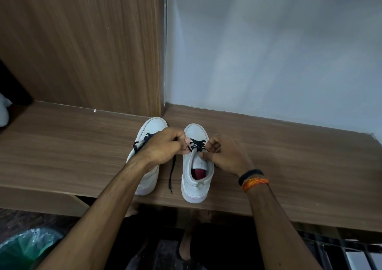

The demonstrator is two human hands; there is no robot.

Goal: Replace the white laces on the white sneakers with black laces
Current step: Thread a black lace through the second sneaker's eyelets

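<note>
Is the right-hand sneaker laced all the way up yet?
No. Black lace crosses only the lower eyelets of the right-hand sneaker; one end hangs loose.

Your left hand [165, 145] covers most of the left sneaker's [152, 129] lacing. Right fingers [213, 145] hide the lace [198, 144] end. Green bag [26, 247] cut off bottom-left.

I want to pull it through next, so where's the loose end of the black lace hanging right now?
In the head view, the loose black lace end trails on the wooden shelf between the two sneakers, below the left hand.
</note>
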